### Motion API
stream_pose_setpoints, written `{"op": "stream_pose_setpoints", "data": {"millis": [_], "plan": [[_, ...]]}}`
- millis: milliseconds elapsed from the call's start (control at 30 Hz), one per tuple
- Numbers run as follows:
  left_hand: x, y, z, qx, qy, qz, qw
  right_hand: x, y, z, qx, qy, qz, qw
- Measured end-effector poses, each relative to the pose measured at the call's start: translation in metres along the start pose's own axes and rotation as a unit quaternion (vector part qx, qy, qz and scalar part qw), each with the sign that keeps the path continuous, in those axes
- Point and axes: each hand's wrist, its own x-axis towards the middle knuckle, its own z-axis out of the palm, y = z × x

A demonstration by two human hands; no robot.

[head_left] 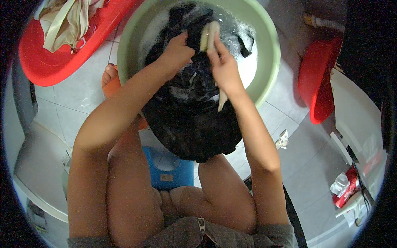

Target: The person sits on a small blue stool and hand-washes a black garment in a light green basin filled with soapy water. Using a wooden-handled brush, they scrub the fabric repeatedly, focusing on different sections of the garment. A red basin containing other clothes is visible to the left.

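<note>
A black garment (194,128) lies in the pale green basin (271,53), its near part draped over the rim toward me. Soapy water (250,68) with white foam surrounds the cloth. My left hand (177,56) is closed on the dark fabric near the basin's middle. In my right hand (225,68) is a scrub brush (213,35) with a pale handle and light bristles, tilted over the garment just right of my left hand. The handle's lower end shows below my right palm. The hold of my left fingertips is partly hidden by cloth.
A red basin (53,72) at the upper left holds a cream cloth (66,25). Another red basin (316,82) leans at the right beside a white panel (357,107). A blue stool (171,175) sits between my legs. Crumpled tissue (282,139) lies on the tiled floor.
</note>
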Motion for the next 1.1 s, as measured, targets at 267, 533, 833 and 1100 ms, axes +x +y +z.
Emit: {"op": "stream_pose_setpoints", "data": {"millis": [267,533,833,1100], "plan": [[-0.016,0.013,-0.006,0.074,0.01,-0.019,0.997,0.003,-0.017,0.011,-0.148,0.012,-0.01,0.989],[0.002,-0.005,0.001,0.019,0.034,0.015,0.999,0.049,0.009,0.009,-0.163,0.088,0.032,0.982],[-0.003,0.003,-0.011,-0.015,-0.025,-0.004,1.0,-0.004,0.001,0.011,0.016,-0.027,-0.018,0.999],[-0.004,-0.006,-0.016,0.017,-0.049,0.012,0.999,-0.016,-0.022,0.009,-0.134,-0.053,0.018,0.989]]}}
